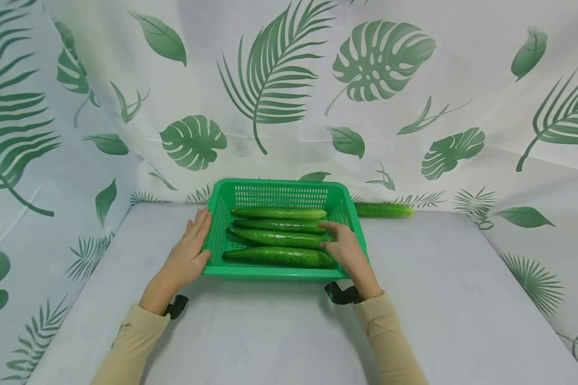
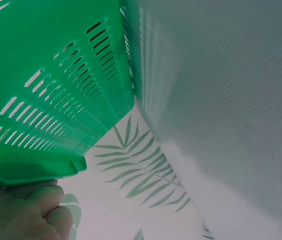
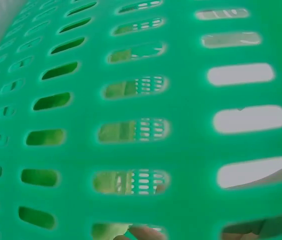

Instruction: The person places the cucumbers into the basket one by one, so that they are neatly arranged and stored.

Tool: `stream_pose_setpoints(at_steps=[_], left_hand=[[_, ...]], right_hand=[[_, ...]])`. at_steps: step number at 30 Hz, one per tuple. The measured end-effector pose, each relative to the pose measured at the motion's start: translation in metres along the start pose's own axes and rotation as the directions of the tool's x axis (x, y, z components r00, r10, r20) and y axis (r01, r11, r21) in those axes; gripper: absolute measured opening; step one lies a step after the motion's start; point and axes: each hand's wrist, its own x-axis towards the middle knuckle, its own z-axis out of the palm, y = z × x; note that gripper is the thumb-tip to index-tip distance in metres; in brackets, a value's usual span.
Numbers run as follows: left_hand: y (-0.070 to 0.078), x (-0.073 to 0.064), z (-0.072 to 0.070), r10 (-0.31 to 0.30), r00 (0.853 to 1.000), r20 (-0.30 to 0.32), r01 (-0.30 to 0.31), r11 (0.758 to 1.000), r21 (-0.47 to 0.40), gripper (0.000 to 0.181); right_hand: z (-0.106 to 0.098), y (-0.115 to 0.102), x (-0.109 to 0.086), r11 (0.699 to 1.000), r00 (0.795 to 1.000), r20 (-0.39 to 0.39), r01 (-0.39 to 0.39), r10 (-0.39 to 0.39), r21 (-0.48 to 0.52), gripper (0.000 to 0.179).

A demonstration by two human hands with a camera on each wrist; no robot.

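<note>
A green plastic basket (image 1: pixel 279 271) with slotted walls stands on the table. Several long green cucumbers (image 1: pixel 279 255) lie side by side across its inside. My left hand (image 1: pixel 188 251) rests along the basket's left side, fingers extended at the rim; the left wrist view shows its fingers (image 2: pixel 51 205) beside the rim. Over the basket's right side reaches my right hand (image 1: pixel 345 247), finger and thumb spread near the right ends of the middle cucumbers. Its palm side is hidden, and in the right wrist view the basket wall (image 3: pixel 191 115) covers most of it.
Another cucumber (image 1: pixel 385 210) lies outside the basket, behind it to the right, close to the back wall. A white cloth with green leaf prints (image 1: pixel 289 144) hangs behind and at the sides. A pale grey cover (image 1: pixel 270 331) is spread over the table.
</note>
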Motion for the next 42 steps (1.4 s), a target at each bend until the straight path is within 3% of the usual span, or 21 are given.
stream_pose_setpoints(at_steps=[9, 14, 18, 23, 31, 38, 42], left_hand=[[0.001, 0.0, 0.0, -0.006, 1.0, 0.002, 0.006, 1.0, 0.004, 0.076], [0.0, 0.0, 0.0, -0.007, 1.0, 0.001, 0.007, 1.0, -0.001, 0.075], [0.0, 0.0, 0.0, 0.001, 1.0, -0.001, -0.001, 1.0, 0.001, 0.074], [0.001, 0.0, -0.001, 0.005, 1.0, -0.004, -0.005, 1.0, 0.005, 0.074], [0.001, 0.0, -0.001, 0.006, 1.0, -0.01, -0.006, 1.0, -0.008, 0.074], [0.003, 0.0, -0.001, 0.009, 1.0, -0.009, -0.009, 1.0, -0.006, 0.074], [0.004, 0.0, -0.002, 0.002, 1.0, -0.006, -0.002, 1.0, -0.003, 0.074]], right_hand=[[0.0, 0.0, 0.0, 1.0, 1.0, -0.005, 0.015, -0.015, 0.008, 0.051], [0.001, 0.002, 0.001, 0.992, 0.991, -0.1, 0.099, -0.091, 0.081, 0.043], [-0.001, 0.001, 0.001, 0.967, 0.972, -0.174, 0.186, -0.156, 0.174, 0.035], [-0.011, -0.008, -0.008, 0.956, 0.973, -0.148, 0.209, -0.18, 0.209, 0.034], [-0.05, -0.026, -0.021, 0.96, 0.968, -0.096, 0.244, -0.233, 0.134, 0.036], [-0.102, -0.032, -0.016, 0.953, 0.942, -0.16, 0.303, -0.295, 0.03, 0.036], [-0.131, -0.027, -0.007, 0.947, 0.928, -0.209, 0.32, -0.31, 0.019, 0.036]])
